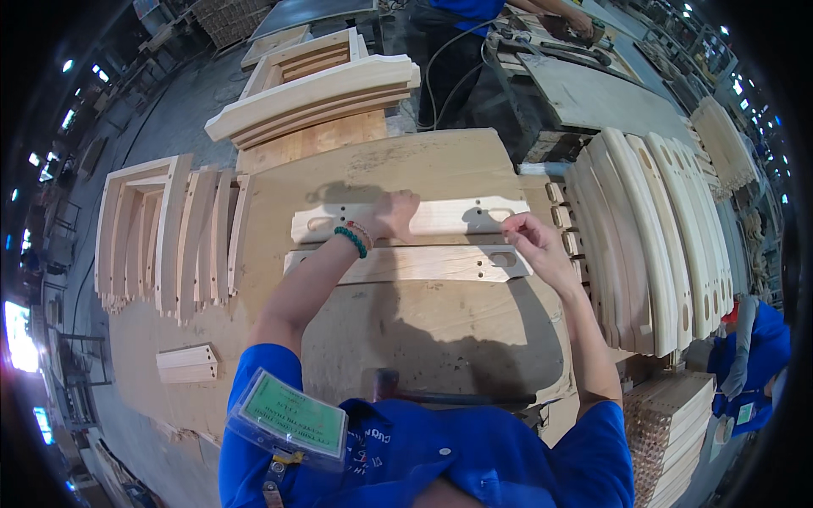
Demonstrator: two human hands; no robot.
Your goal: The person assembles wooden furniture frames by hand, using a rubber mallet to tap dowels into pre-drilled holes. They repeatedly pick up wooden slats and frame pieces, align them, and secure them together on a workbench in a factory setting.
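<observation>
While the left hand [391,213] presses the upper slat [440,217], right fingers [513,230] pinch its end.

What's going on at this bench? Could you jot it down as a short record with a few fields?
Place: woodworking shop, plywood-topped bench
Left hand: resting on the far wooden rail, near its middle; green bead bracelet on the wrist
Right hand: fingertips pinched at the right end of the rails, by the slot in the near wooden rail
Rails: two pale slats lying flat, side by side, with holes and slots
Left of bench: upright curved frame parts
Right of bench: row of curved slats
Near edge: small wooden block, dark mallet
</observation>
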